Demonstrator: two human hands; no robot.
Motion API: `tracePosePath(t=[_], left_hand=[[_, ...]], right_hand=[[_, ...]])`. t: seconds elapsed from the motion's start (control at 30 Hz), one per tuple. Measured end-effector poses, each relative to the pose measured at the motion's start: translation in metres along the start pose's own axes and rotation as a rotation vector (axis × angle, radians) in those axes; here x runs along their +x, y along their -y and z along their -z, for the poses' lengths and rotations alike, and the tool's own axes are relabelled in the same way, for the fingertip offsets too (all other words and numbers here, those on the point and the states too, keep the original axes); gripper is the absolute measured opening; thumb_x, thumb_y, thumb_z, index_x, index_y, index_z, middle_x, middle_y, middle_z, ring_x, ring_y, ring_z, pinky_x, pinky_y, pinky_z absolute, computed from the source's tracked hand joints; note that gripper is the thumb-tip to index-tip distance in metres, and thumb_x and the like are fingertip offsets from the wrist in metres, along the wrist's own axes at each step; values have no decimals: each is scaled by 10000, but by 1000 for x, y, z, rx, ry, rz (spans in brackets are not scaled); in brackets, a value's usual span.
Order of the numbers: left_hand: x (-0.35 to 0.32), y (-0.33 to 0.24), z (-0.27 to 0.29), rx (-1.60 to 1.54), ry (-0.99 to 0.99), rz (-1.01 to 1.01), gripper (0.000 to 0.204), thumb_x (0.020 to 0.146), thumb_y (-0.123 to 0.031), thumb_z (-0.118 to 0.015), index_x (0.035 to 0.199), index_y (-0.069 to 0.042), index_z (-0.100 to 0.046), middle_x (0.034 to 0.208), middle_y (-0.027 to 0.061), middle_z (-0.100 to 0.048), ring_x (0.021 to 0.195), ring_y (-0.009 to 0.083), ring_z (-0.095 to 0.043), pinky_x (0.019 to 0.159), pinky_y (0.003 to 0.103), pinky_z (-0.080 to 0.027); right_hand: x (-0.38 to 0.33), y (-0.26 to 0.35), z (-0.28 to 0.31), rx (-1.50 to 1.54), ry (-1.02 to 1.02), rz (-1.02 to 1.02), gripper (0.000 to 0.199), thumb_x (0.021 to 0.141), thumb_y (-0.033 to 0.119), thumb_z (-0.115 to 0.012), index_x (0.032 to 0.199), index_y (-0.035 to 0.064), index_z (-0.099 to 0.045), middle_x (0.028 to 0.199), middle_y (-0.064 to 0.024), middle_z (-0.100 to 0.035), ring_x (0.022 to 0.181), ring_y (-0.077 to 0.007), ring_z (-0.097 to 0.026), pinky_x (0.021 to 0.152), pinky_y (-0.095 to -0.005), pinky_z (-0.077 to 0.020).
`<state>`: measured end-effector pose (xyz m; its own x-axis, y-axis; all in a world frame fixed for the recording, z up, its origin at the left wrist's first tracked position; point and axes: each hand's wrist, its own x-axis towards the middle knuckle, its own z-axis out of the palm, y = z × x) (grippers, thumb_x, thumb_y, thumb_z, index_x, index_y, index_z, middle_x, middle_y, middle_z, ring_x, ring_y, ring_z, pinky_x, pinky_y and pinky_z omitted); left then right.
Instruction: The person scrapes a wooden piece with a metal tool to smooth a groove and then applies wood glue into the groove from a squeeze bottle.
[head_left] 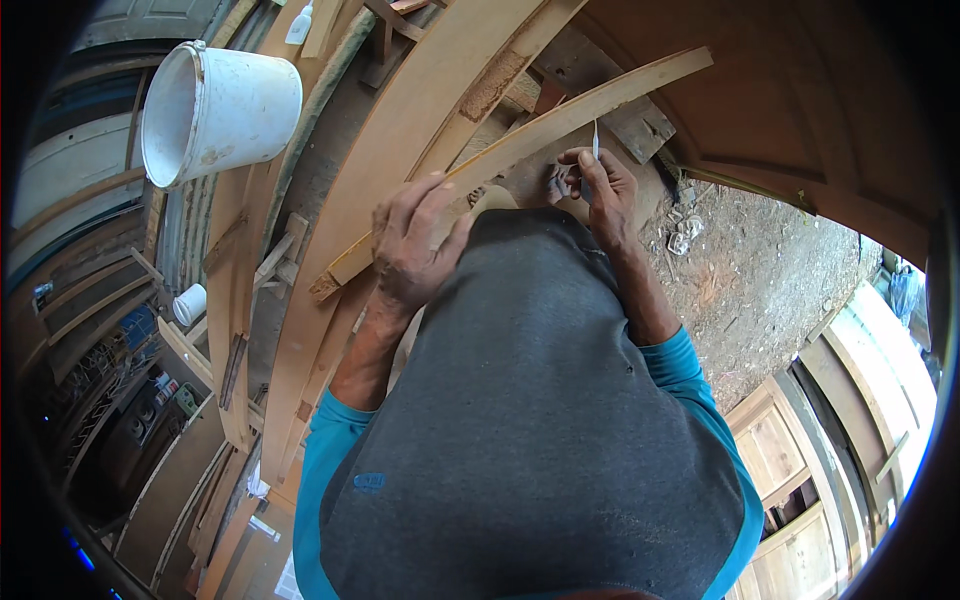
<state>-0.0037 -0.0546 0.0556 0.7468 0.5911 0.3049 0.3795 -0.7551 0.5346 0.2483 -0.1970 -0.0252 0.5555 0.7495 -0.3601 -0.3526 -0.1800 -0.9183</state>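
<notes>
A narrow wooden strip (pixel 530 133) lies slantwise in front of me, its near left end by my left forearm and its far end at the upper right. My left hand (pixel 413 240) rests on or just over this strip, fingers apart and holding nothing I can see. To the right, my right hand (pixel 608 195) is closed around a thin white pointed stick (pixel 596 140), its tip up, pinched between thumb and fingers. What kind of stick it is, I cannot tell. Beneath the strip lie wide wooden planks (pixel 385 130).
A white bucket (pixel 245 105) stands at the upper left, with a small white bottle (pixel 299 25) beyond it. A large brown panel (pixel 800 90) covers the upper right. Dirt ground with shavings (pixel 740 290) lies right of me. Panelled wooden doors (pixel 790 500) are at lower right.
</notes>
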Motion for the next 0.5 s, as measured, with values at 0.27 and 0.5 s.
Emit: tracePosePath(t=[0.27,0.5], left_hand=[[79,-62,-75,-716,274,351,546,1071,-366,-764,1422,44,-678,1341,196,-725,1168,276,-727,1015,383,-584],[72,-62,-102,-954,162,546,336,1153,-258,-666,1308,24,-763,1162,59,-803,1109,127,-706,963,310,-580]], right_hand=[[-19,26,-9,-238,177,76,264,1153,249,-618,1291,29,-669,1090,-83,-748,987,-166,-687,868,-354,-563],[-10,57,9,-531,380,196,264,1140,165,-567,1309,-19,-652,1137,-224,-738,1072,-324,-741,952,-434,-569]])
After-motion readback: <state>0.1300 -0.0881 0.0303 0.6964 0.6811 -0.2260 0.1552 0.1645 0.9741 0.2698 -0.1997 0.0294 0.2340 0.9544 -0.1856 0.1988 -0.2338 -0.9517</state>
